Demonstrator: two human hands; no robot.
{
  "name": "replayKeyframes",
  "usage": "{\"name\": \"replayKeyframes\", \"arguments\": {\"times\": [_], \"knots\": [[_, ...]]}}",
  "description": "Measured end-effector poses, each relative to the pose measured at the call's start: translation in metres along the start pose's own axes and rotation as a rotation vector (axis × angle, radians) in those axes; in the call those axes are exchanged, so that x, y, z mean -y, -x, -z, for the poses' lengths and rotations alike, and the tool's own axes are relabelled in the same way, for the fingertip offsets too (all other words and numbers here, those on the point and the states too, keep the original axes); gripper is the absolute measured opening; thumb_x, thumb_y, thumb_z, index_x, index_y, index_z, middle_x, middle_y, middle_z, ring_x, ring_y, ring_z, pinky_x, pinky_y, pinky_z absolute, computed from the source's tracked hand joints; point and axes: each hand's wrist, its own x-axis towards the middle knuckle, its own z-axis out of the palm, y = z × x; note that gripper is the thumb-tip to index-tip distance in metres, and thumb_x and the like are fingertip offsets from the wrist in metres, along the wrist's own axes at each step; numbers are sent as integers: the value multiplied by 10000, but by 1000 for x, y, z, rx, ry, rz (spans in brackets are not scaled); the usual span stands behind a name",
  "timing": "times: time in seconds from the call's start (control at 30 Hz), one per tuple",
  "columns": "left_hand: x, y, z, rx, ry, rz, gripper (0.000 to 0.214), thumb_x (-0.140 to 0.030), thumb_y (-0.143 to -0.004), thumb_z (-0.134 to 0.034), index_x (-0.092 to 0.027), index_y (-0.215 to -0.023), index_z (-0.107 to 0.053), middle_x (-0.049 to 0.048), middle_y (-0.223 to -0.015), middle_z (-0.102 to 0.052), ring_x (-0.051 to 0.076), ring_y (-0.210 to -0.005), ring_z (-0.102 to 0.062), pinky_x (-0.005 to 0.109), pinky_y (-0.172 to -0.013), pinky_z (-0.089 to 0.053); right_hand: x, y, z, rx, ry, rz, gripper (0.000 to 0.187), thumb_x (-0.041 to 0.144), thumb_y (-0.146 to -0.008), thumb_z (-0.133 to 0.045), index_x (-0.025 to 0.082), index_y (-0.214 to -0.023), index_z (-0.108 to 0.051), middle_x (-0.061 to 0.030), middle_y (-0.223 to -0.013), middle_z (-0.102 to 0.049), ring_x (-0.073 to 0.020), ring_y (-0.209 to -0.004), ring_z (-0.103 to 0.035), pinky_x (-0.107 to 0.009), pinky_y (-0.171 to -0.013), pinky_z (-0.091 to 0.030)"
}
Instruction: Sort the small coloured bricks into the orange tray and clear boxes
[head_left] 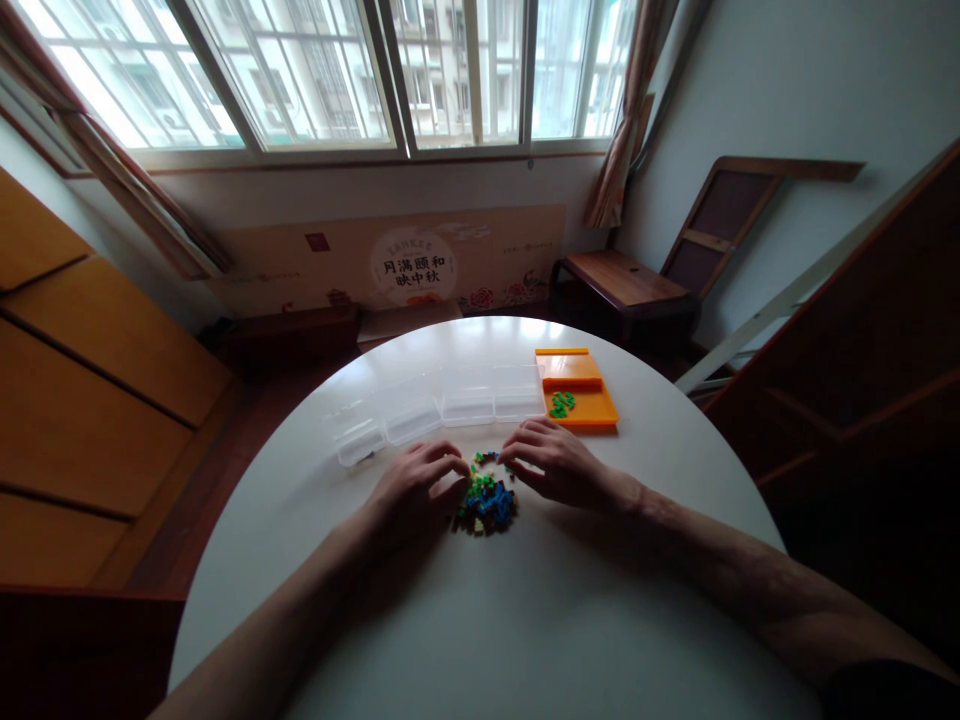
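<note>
A small heap of tiny plastic building blocks (489,503) in blue, green, yellow and dark colours lies on the white round table. At its left edge is my left hand (418,482), fingers bent and thumb apart from the index finger, with the fingertips against the outer pieces. My right hand (556,462) reaches to the upper right of the heap, its fingers curved and spread near a few loose pieces. I see nothing held in either hand. Several green pieces (562,404) lie in the front part of an orange tray (581,424) beyond my right hand.
Clear plastic boxes (469,410) with raised lids stand in a curved row left of the orange tray. The round table (510,640) has a curved far edge. Beyond it are a wooden chair (630,278), a printed cardboard panel (480,250) and a barred window.
</note>
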Motion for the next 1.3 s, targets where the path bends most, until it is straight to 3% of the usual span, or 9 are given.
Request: {"name": "replayKeyframes", "arguments": {"times": [0.33, 0.5, 0.73, 0.93, 1.13, 1.3], "knots": [[0, 1, 1, 17, 9, -6, 150, -282, -1088, -640, -233, -1010, -759, 48, -1066, -781, 165, -876, -719, 311, -834, -536, -43, 10, 27, -123, 178, -330, 160, 137, -1069, -595, 212, -1104, -732, -69, -991, -782, -267, -949, -703, -414, -938, -513], [0, 1, 1, -13, -10, 5, 120, -296, -1063, -673, -233, -1002, -755, 47, -1052, -777, 172, -866, -717, 327, -853, -540, -55, 14, 37, -136, 244, -408, 190, 137, -1039, -591, 211, -1139, -734, -87, -1119, -811, -292, -1048, -730, -436, -986, -525], [-1, 2, 3, -24, -6, 30, 100, -286, -1036, -697, -232, -968, -749, 38, -1026, -771, 171, -860, -719, 320, -847, -547, -61, 19, 37, -110, 294, -471, 176, 134, -997, -625, 207, -1118, -730, -89, -1102, -809, -296, -1021, -728, -436, -974, -540], [-3, 0, 2, -24, -13, 32, 119, -293, -1034, -687, -225, -957, -747, 41, -1020, -771, 164, -843, -713, 316, -847, -556, -47, 13, 32, -105, 183, -319, 132, 158, -1009, -649, 223, -1095, -725, -78, -1077, -790, -280, -1027, -706, -450, -1006, -542], [-2, -2, 3, -21, -34, 25, 138, -323, -1071, -665, -238, -1089, -773, 49, -1039, -784, 178, -860, -722, 328, -838, -561, -17, 4, 25, 56, 19, -79, 107, 211, -1009, -690, 247, -1100, -734, -69, -1075, -777, -256, -1001, -683, -434, -943, -557], [-3, -2, 3, -14, -18, 19, 137, -316, -1076, -665, -251, -1114, -779, 50, -1054, -789, 184, -873, -723, 321, -815, -553, -7, 3, 19, 119, -32, -29, 66, 253, -1015, -727, 247, -1078, -746, -59, -1060, -767, -236, -988, -668, -393, -919, -557]]}}
